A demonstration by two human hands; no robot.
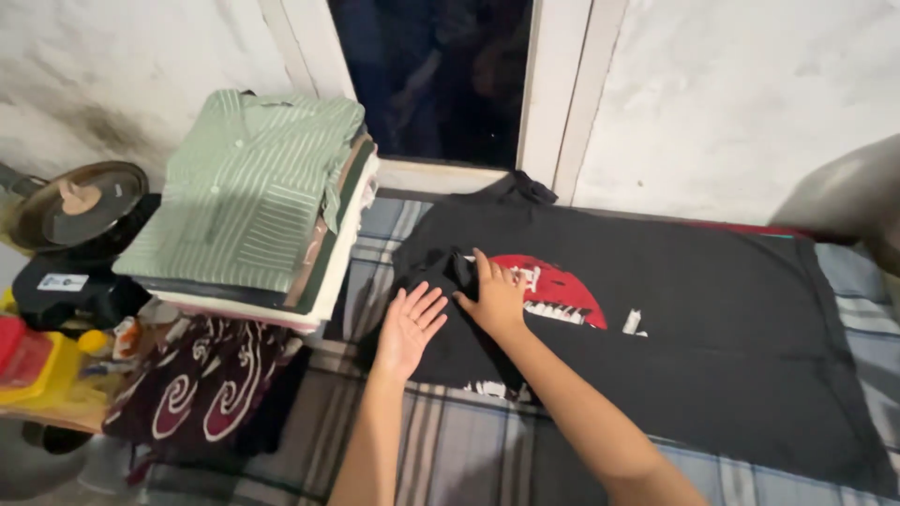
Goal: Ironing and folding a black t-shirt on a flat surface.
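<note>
Head view: black T-shirt lies spread on the plaid bed, near a folded clothes stack. Left hand and right hand press flat, fingers released, grasping nothing. Smoothing seems underway; folding a side inward likely follows.

Under my fingers the black T-shirt is matt, soft cloth; the checked bedsheet woven cloth; far wall rough, chalky plaster.
</note>
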